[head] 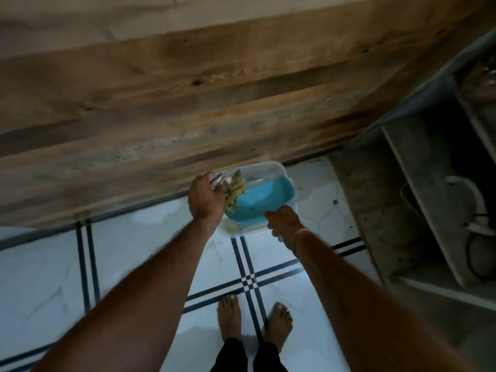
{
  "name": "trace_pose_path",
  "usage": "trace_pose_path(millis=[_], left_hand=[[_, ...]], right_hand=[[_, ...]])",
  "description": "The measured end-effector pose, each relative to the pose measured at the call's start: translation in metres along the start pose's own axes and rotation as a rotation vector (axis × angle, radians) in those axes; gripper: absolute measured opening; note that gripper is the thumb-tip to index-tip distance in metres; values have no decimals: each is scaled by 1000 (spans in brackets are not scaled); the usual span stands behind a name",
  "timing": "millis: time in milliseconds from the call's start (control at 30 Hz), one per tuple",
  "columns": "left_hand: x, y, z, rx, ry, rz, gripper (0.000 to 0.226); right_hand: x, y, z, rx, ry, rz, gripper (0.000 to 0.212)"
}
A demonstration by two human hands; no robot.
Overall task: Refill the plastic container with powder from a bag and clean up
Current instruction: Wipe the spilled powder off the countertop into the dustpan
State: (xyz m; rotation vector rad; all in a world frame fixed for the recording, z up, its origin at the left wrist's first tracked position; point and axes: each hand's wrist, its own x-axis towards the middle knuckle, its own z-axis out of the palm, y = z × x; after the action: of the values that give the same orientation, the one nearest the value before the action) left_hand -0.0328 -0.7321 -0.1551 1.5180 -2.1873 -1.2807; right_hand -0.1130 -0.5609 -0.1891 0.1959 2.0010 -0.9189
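Observation:
A clear plastic container (pixel 271 169) holding blue powder (pixel 263 202) is held above the tiled floor, in the middle of the head view. My right hand (pixel 284 224) grips its near rim. My left hand (pixel 205 197) grips the container's left edge and pinches a crumpled yellow-green bag (pixel 236 190) against it. The bag hangs partly inside the container, over the powder. Blur hides the bag's print.
A wooden plank surface (pixel 188 103) fills the upper view just beyond the container. A grey concrete shelf unit (pixel 429 197) with cables stands at the right. White floor tiles (pixel 134 251) with dark stripes lie below, with my bare feet (pixel 255 323) on them.

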Motion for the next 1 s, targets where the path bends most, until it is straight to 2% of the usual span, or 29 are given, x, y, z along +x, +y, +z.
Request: trace_pose_path(millis=[133, 400, 500, 600, 700, 767, 900, 1000], left_hand=[[2, -7, 2, -35, 21, -33, 42], [29, -17, 32, -49, 79, 68, 40], [38, -27, 49, -97, 79, 55, 38], [47, -41, 62, -131, 56, 18, 40], [52, -51, 69, -214, 28, -76, 19], [52, -57, 71, -243, 9, -128, 17], [41, -54, 59, -316, -59, -196, 45], [19, -24, 37, -421, -157, -249, 43]], right_hand=[[-11, 17, 2, 93, -10, -102, 11], [39, 34, 31, 146, 1, -121, 6], [66, 56, 45, -29, 92, -139, 12], [87, 72, 58, -329, 218, -123, 40], [95, 72, 66, -497, 264, -105, 50], [95, 70, 66, -537, 247, -126, 53], [67, 64, 46, -336, 281, -173, 63], [21, 58, 11, -135, 253, -250, 62]])
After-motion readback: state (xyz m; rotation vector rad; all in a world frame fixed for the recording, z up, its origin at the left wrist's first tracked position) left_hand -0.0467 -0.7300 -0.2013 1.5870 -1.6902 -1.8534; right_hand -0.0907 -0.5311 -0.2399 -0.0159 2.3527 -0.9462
